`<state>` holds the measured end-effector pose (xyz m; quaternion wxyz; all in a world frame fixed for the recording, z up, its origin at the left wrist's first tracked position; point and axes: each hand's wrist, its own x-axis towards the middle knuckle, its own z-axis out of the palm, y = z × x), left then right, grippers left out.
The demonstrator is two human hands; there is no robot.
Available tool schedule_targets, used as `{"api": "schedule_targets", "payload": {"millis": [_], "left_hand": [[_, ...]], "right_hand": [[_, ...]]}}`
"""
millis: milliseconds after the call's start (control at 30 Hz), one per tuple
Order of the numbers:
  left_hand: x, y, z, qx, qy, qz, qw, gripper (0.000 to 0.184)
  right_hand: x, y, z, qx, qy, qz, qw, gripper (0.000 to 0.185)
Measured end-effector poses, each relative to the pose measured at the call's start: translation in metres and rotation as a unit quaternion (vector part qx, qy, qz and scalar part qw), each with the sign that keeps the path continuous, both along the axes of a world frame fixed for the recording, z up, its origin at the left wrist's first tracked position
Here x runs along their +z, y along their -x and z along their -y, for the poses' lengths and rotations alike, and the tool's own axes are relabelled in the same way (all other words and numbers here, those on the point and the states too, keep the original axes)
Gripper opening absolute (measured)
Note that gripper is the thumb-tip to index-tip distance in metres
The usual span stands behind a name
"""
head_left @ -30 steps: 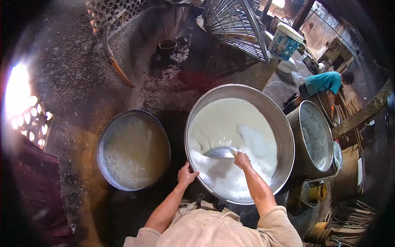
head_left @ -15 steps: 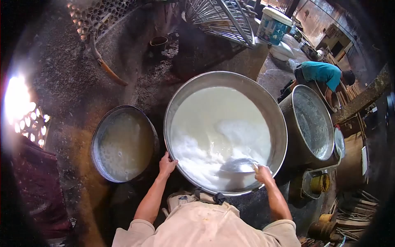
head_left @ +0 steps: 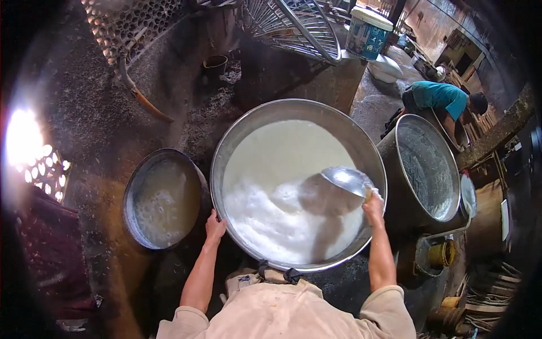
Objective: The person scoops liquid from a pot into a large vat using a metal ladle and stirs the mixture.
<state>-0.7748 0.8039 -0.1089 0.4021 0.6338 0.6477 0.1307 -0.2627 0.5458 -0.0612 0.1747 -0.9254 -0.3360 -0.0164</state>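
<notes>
Right hand (head_left: 374,209): closed round the short handle of a shiny, rounded metal scoop (head_left: 345,179). Scoop located above foamy whitish liquid (head_left: 282,144), inside the right edge of a wide, round silver metal pan (head_left: 299,108). Its long axis slants from the grip forward and left, bowl toward pan centre (shadow on the foam below; appears lifted clear). Left hand (head_left: 215,227): well apart from scoop, touching the near-left rim; finger closure cannot be told. Right hand nearer. Smaller dark-rimmed round basin (head_left: 130,198) left of pan.
</notes>
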Motion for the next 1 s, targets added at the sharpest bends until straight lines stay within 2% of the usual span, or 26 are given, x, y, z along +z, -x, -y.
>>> {"api": "schedule_targets", "payload": {"millis": [67, 100, 133, 200, 267, 333, 400, 433, 500, 533, 600, 667, 700, 733, 900, 1000], "left_hand": [[0.005, -0.002, 0.000, 0.009, 0.019, -0.036, 0.999, 0.073], [0.007, -0.002, 0.000, 0.011, 0.017, -0.035, 0.999, 0.073], [0.008, -0.004, 0.000, 0.008, 0.007, -0.032, 0.999, 0.074], [0.010, -0.005, 0.001, 0.010, -0.003, -0.030, 0.999, 0.074], [0.012, -0.001, -0.002, 0.003, 0.034, 0.010, 0.999, 0.075], [-0.014, 0.006, -0.006, -0.005, 0.022, 0.028, 0.999, 0.075], [-0.027, 0.010, -0.007, 0.001, 0.014, 0.099, 0.995, 0.069], [-0.030, 0.013, -0.008, -0.009, 0.014, 0.111, 0.994, 0.061], [-0.022, 0.013, -0.006, -0.014, 0.012, 0.134, 0.991, 0.059], [-0.019, 0.012, -0.006, -0.019, 0.009, 0.158, 0.987, 0.057], [-0.010, 0.011, -0.006, -0.031, 0.025, 0.129, 0.991, 0.058], [-0.003, 0.008, -0.004, -0.050, -0.024, 0.097, 0.994, 0.061], [0.003, 0.007, -0.005, -0.061, 0.033, 0.056, 0.996, 0.067], [0.003, 0.007, -0.004, -0.080, 0.030, 0.020, 0.996, 0.073], [0.015, 0.008, -0.007, -0.112, 0.056, -0.008, 0.992, 0.078], [0.004, 0.013, -0.010, -0.134, 0.066, 0.006, 0.989, 0.079]], "right_hand": [[0.017, 0.026, -0.020, -0.081, -0.017, -0.232, 0.969, 0.041], [-0.010, 0.020, -0.022, -0.055, 0.023, -0.213, 0.975, 0.036], [-0.018, 0.026, -0.025, -0.042, 0.062, -0.230, 0.970, 0.040], [0.001, 0.059, -0.033, 0.006, 0.083, -0.258, 0.962, 0.040], [-0.061, 0.076, -0.026, 0.072, 0.026, -0.237, 0.968, 0.026], [-0.076, 0.100, -0.026, 0.068, 0.011, -0.238, 0.969, 0.023], [-0.081, 0.128, -0.032, 0.029, 0.037, -0.295, 0.954, 0.022], [-0.082, 0.143, -0.034, 0.028, 0.038, -0.295, 0.954, 0.022], [-0.080, 0.173, -0.039, 0.044, 0.049, -0.285, 0.956, 0.021], [-0.076, 0.188, -0.042, 0.041, 0.049, -0.285, 0.956, 0.021], [-0.064, 0.217, -0.048, 0.014, 0.049, -0.323, 0.945, 0.020], [-0.045, 0.243, -0.056, 0.004, 0.057, -0.344, 0.937, 0.021], [-0.039, 0.256, -0.058, -0.003, 0.045, -0.364, 0.930, 0.022], [-0.032, 0.266, -0.060, -0.009, 0.033, -0.383, 0.923, 0.023], [0.048, 0.287, -0.086, -0.019, 0.028, -0.466, 0.884, 0.032], [0.105, 0.268, -0.119, 0.027, 0.064, -0.445, 0.893, 0.039]]}}
